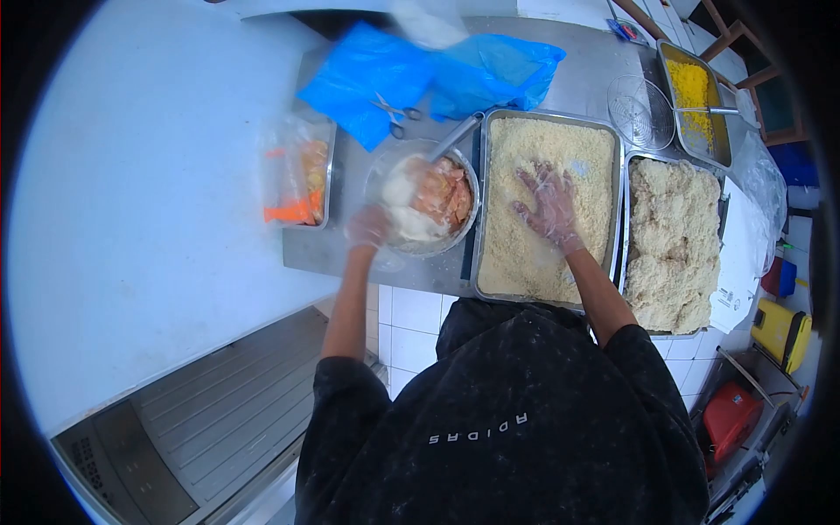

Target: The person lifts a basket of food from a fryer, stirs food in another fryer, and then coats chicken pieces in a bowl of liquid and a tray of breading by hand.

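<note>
My right hand (551, 206), in a clear plastic glove, lies with fingers spread on pale breadcrumbs (525, 258) that fill a metal tray (480, 201). It holds nothing that I can see. My left hand (367, 226), also gloved, is smeared by motion at the left rim of a round bowl (429, 251); its fingers do not show clearly. Inside the bowl are pink raw meat pieces (444, 194) and a white powder or batter (404, 197). A utensil with a metal handle (457, 136) rests in it, leaning out at the upper right.
Right of the breadcrumb tray stands another tray with heaped crumbs (674, 245). Farther back are a wire strainer (640, 112) and a tray of yellow bits (691, 92). Blue plastic bags (376, 74) and scissors (394, 114) lie behind the bowl. A tray with orange packets (302, 201) sits left.
</note>
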Demonstrator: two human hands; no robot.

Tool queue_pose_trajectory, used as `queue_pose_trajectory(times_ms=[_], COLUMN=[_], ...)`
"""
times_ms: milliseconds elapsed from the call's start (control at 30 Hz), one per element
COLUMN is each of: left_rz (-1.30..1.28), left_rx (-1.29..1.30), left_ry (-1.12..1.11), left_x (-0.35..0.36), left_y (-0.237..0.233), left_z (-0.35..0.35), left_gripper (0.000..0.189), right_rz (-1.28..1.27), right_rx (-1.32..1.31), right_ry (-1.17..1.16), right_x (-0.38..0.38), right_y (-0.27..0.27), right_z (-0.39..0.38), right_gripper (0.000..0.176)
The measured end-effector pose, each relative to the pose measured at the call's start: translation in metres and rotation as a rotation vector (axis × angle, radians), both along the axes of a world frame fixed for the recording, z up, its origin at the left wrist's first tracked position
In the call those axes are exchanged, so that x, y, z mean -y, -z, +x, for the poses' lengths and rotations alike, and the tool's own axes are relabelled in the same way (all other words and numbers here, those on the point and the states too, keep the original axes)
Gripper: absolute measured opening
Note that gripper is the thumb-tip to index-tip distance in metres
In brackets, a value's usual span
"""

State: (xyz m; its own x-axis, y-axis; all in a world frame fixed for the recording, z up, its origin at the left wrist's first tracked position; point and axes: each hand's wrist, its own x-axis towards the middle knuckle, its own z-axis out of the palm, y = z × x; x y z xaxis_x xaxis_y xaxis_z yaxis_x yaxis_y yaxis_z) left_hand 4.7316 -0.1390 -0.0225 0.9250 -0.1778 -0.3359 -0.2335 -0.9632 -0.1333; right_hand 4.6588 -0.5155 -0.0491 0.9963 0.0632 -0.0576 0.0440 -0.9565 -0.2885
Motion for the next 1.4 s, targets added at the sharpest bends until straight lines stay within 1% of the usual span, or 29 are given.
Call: queue_pose_trajectory(times_ms=[33,133,167,267,333,433,533,633,733,867,933,1033,1133,1233,1333,1400], left_rz=[0.056,0.152,0.139,0.106,0.093,0.002,-0.025,-0.123,-0.015,-0.027,-0.026,-0.044,-0.026,0.084,0.114,0.107], left_rx=[0.019,-0.063,-0.054,-0.037,-0.040,-0.063,-0.017,0.087,-0.070,-0.072,-0.089,-0.020,0.034,-0.150,-0.111,-0.085], left_ry=[-0.037,-0.034,-0.037,-0.067,-0.092,-0.153,-0.200,0.053,-0.003,0.003,0.001,-0.091,-0.103,-0.186,-0.133,-0.123], left_x=[0.012,0.041,0.045,0.050,0.049,0.039,0.050,0.039,0.041,0.031,0.027,0.018,0.002,0.028,0.040,0.042], left_y=[0.006,-0.004,-0.003,-0.002,-0.002,-0.002,-0.038,-0.018,-0.012,-0.010,-0.014,-0.018,-0.010,-0.034,-0.028,-0.012], left_z=[-0.006,-0.014,-0.015,-0.017,-0.017,-0.019,-0.023,-0.023,-0.014,-0.013,-0.015,-0.018,-0.015,-0.009,-0.008,-0.010], left_gripper=[0.016,0.012,0.012,0.013,0.014,0.015,0.015,0.015,0.017,0.018,0.017,0.016,0.017,0.017,0.017,0.017], right_rz=[-0.006,-0.032,-0.043,0.035,0.084,0.126,0.132,0.118,0.123,0.123,0.121,0.118,0.110,0.095,0.019,-0.026], right_rx=[-0.006,-0.067,-0.095,-0.017,-0.028,-0.032,-0.057,-0.066,-0.029,0.010,-0.012,-0.037,-0.024,-0.060,-0.069,-0.069], right_ry=[0.002,0.002,0.000,-0.013,-0.026,-0.028,-0.011,-0.002,-0.011,-0.007,-0.005,-0.001,0.009,0.027,0.004,-0.053], right_x=[0.000,-0.005,-0.007,-0.016,-0.020,-0.017,-0.018,-0.018,-0.018,-0.018,-0.018,-0.019,-0.019,-0.024,-0.035,-0.040], right_y=[0.000,-0.009,-0.012,-0.014,-0.012,-0.007,-0.012,-0.016,-0.011,-0.010,-0.011,-0.014,-0.011,-0.016,-0.019,-0.016], right_z=[0.000,0.000,0.000,-0.009,-0.020,-0.030,-0.031,-0.028,-0.030,-0.030,-0.031,-0.030,-0.030,-0.028,-0.029,-0.038], right_gripper=[0.063,0.066,0.068,0.074,0.075,0.075,0.073,0.071,0.070,0.070,0.069,0.069,0.070,0.071,0.071,0.070])
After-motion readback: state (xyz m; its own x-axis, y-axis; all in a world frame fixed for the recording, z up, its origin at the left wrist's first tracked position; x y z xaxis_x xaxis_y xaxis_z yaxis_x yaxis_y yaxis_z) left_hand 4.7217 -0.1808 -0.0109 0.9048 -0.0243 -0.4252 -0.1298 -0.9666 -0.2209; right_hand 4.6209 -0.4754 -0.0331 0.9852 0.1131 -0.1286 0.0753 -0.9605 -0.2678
